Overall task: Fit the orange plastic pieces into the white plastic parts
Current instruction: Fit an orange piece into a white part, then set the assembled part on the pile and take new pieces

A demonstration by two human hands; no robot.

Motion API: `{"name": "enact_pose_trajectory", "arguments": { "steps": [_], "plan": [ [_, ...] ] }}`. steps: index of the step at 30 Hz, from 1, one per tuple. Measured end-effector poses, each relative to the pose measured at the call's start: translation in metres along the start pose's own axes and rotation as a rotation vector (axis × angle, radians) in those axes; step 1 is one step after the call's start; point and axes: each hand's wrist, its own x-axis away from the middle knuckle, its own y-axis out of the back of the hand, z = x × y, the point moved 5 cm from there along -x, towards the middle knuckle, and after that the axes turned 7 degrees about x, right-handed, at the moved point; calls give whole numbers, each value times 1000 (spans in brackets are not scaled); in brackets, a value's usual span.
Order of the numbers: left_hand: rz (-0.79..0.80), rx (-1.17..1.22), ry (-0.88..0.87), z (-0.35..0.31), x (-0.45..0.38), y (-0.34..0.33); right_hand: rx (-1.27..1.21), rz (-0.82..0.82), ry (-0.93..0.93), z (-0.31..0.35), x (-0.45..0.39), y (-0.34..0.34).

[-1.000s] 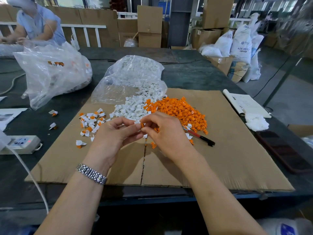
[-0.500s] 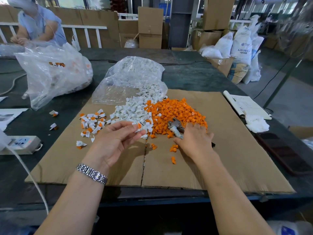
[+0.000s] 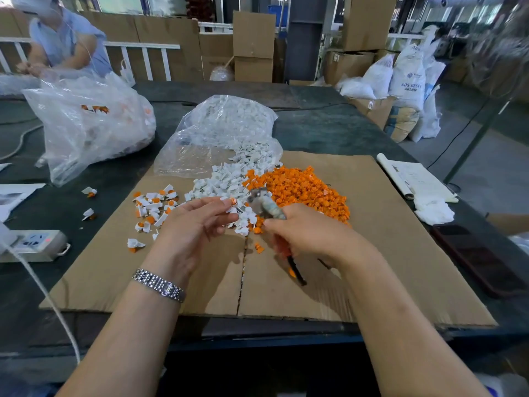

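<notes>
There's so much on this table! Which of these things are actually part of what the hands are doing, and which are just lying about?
Part of the job:
orange pieces
white parts
finished pieces
pliers in the right hand
white part pinched by the left hand

Just lying about:
power strip
papers
rag
phone

At the upper right of the frame, a white sack (image 3: 410, 78) carries dark blue print that seems to read "ABS RESIN", with a small logo above it; the smaller line beneath is too blurred to read.
</notes>
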Motion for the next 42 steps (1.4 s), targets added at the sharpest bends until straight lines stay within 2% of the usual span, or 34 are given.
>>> {"name": "enact_pose_trajectory", "arguments": {
  "steps": [5, 12, 18, 27, 34, 42],
  "plan": [
    [-17, -33, -40, -6, 0, 2, -77, 92, 23, 17, 0, -20],
    [-40, -77, -97, -10, 1, 7, 20, 58, 60, 23, 5, -26],
    [-60, -93, -118, -11, 0, 8, -3, 66, 92, 25, 10, -28],
    [-61, -116, -109, -10, 2, 5, 96, 22, 162, 30, 12, -29],
    [-64, -106, -104, -9, 3, 5, 99, 3, 146, 30, 11, -35],
    [-107, -85, -96, -2, 4, 8, 250, -258, 133, 31, 7, -45]
  ]
}}
